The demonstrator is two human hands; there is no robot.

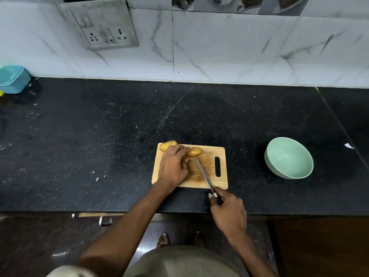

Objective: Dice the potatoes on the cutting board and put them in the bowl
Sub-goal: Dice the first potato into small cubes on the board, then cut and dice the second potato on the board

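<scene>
A teal box (14,78) sits at the far left edge of the black counter (99,136), far to the left of the board (221,176) and close to the tiled wall (219,47). A socket plate (99,23) is fixed on the wall, above and left of the board.

The wooden board lies near the front edge of the counter. One potato (166,145) rests on the board's far left corner, overhanging the edge slightly. The left hand (173,166) lies palm down over the left half of the board, its knuckles just beside that potato and its fingers curled downward; whether they press on anything beneath cannot be told. A second potato (195,151) lies on the board just right of the left hand's fingertips, touching or nearly touching them, near the board's far edge.

The knife (205,176) runs diagonally across the board, its tip just below the second potato and its blade crossing the board's near edge. The right hand (227,210) is off the board, in front of its near right corner, fingers wrapped tightly round the knife's dark handle.

The slot handle of the board is on its right side. Well to the right of the board stands the pale green bowl (289,172), holding nothing visible. A small white scrap (348,145) lies on the counter right of the bowl.
</scene>
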